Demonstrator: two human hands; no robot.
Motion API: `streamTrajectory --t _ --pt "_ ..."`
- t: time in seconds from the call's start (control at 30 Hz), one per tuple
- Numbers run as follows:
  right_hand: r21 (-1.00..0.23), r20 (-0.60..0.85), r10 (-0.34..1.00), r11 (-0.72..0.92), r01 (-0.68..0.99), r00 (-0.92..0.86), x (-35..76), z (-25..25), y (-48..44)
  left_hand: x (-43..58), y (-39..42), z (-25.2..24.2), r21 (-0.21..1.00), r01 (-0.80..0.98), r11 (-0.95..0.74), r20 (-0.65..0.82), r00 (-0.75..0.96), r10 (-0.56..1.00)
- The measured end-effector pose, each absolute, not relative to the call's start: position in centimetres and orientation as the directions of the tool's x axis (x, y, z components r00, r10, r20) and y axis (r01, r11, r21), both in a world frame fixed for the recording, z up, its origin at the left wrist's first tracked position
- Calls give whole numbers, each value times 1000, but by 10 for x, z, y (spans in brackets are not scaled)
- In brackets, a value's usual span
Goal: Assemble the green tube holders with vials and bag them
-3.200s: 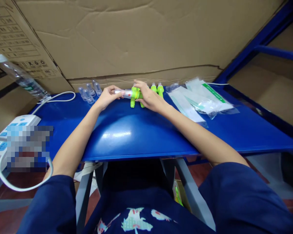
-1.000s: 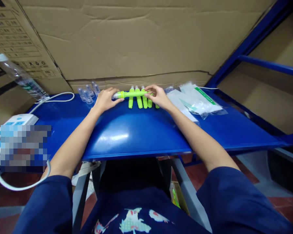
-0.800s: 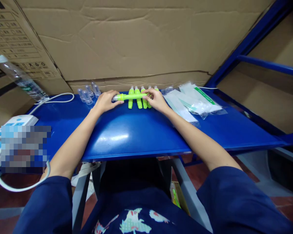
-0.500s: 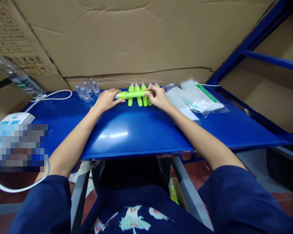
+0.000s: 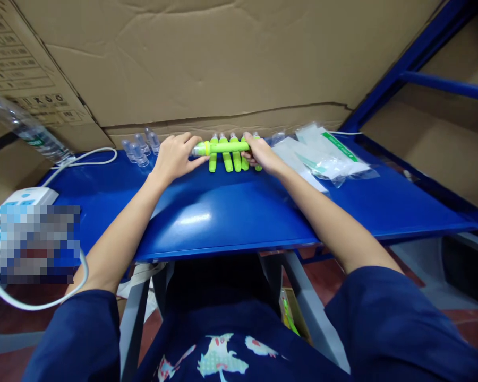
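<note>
A slim, bright green tube (image 5: 229, 148) with a yellow ring and a clear end lies level between my two hands. My left hand (image 5: 178, 155) pinches the clear end between thumb and fingers. At the opposite, plain green end, my right hand (image 5: 262, 153) is closed around the tube. Behind and below it, a row of similar green tubes (image 5: 227, 160) with clear tips lies side by side on the blue table (image 5: 231, 212), partly covered by the held tube and my right hand. Several clear plastic caps (image 5: 140, 150) stand to the left of my left hand.
Clear plastic bags with a green label (image 5: 340, 147) lie right of my right hand. At the left are a tilted water bottle (image 5: 35, 132), a white power strip (image 5: 27, 199) and a looping white cable (image 5: 99, 150). A cardboard wall (image 5: 207, 69) rises behind the table.
The held tube has shifted slightly right and up, and its yellow ring shows more fully. My right hand has changed from a fingertip hold to a fuller grip around the green end.
</note>
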State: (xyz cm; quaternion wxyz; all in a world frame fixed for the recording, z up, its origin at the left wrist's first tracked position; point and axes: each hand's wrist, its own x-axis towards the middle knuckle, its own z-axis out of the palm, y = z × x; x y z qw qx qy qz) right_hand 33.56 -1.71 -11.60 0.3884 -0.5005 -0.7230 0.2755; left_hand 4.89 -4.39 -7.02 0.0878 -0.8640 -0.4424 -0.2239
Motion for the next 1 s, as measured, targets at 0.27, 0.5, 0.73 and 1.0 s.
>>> streamTrajectory --t 0.27,0.5,0.73,1.0 --pt "-188 577 702 612 768 -419 322 -111 -36 39 -25 -86 401 761 -509 360 380 852" --pt "-46 517 718 567 823 -466 320 -110 -41 34 -22 -88 660 622 -421 100 484 870" --pt "9 494 707 578 816 -506 321 -121 -39 39 -30 -81 360 754 -550 230 500 835" --pt "-255 337 849 499 828 -408 317 -119 -44 48 -43 -70 -66 902 -426 252 428 868"
